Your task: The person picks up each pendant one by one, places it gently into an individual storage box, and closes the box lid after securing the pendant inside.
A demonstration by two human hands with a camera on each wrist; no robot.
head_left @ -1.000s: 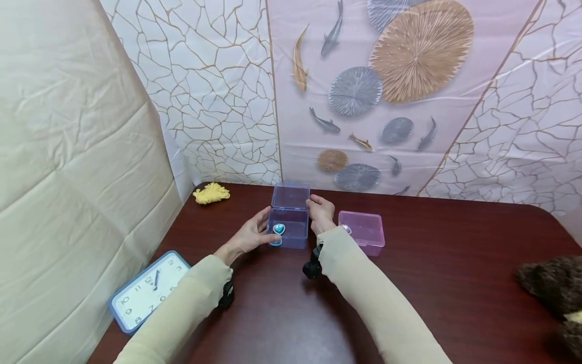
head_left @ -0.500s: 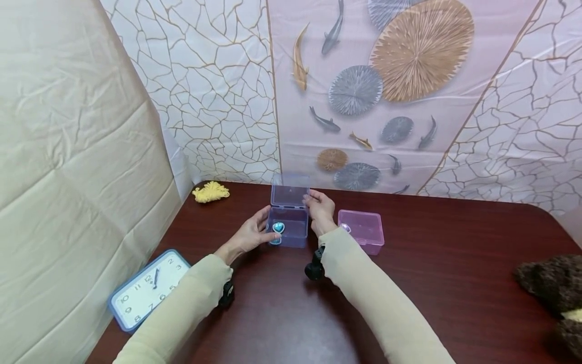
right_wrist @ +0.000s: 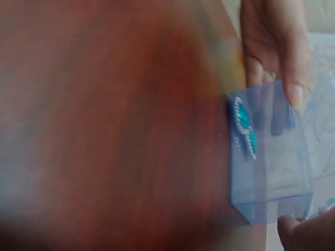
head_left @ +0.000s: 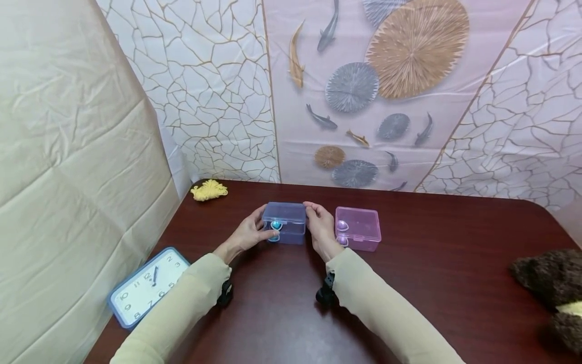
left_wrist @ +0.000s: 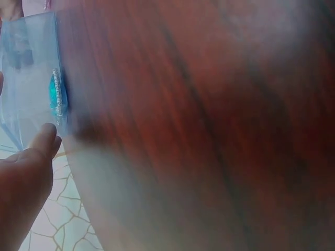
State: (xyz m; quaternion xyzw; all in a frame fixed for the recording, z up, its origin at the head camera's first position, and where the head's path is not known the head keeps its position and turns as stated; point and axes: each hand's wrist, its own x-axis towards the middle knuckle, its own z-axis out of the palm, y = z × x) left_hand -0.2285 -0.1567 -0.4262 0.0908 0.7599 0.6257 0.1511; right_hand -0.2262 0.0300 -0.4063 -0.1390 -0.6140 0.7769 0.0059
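Note:
A clear blue plastic box (head_left: pixel 293 236) stands on the table with its hinged lid (head_left: pixel 285 210) lowered over it. Through its wall shows a turquoise heart-shaped gem (head_left: pixel 276 225) with a pearly edge, which looks doubled in the box. My left hand (head_left: pixel 245 235) grips the box's left end, thumb (left_wrist: pixel 43 142) across the front. At the opposite end, my right hand (head_left: pixel 321 228) holds the lid's right side; its thumb (right_wrist: pixel 293 228) touches that end in the right wrist view, while most of its other fingers are hidden. Whether the lid is latched cannot be seen.
Just right of my right hand is a closed pink plastic box (head_left: pixel 364 226) containing a pale purple heart gem (head_left: pixel 342 225). Yellow yarn (head_left: pixel 209 190) lies at the back left. A blue-framed clock (head_left: pixel 147 288) is near my left forearm; a brown furry object (head_left: pixel 547 278) sits far right.
The blue box's lid has swung from upright down over the box, my right hand moving with it. My left hand stays at the box's left end. The pink box is less covered now.

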